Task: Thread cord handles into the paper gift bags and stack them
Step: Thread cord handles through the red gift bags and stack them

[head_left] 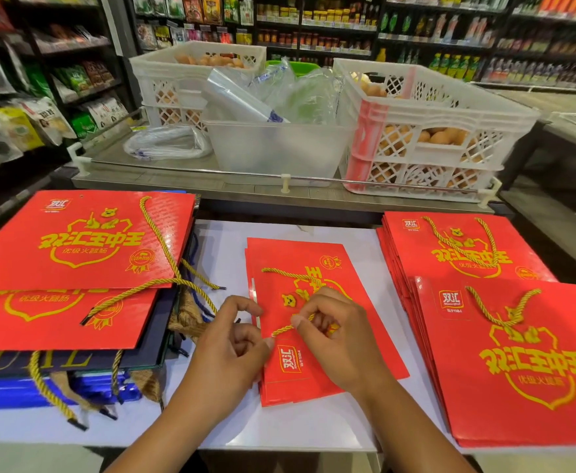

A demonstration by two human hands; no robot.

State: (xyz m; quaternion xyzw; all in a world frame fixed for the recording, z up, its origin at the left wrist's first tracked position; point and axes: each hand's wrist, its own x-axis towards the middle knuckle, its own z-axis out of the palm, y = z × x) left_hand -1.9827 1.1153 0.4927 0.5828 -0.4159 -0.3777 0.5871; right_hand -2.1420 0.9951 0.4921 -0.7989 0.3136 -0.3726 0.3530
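Red gift bag (pixel 317 322) flat at worktop centre. Right hand (pixel 337 336) pinches gold cord (pixel 284 330) over bag; left hand (pixel 235 346) fingers curled at cord's end, grip unclear. Bag stacks (pixel 505 353) at right edge.

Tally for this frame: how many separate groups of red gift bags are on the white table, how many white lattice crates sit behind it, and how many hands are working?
Red gift bag groups: 3 (left pile, middle bags, right pile)
White lattice crates: 2 (left crate, right crate)
Hands: 2 (left hand, right hand)
Total: 7
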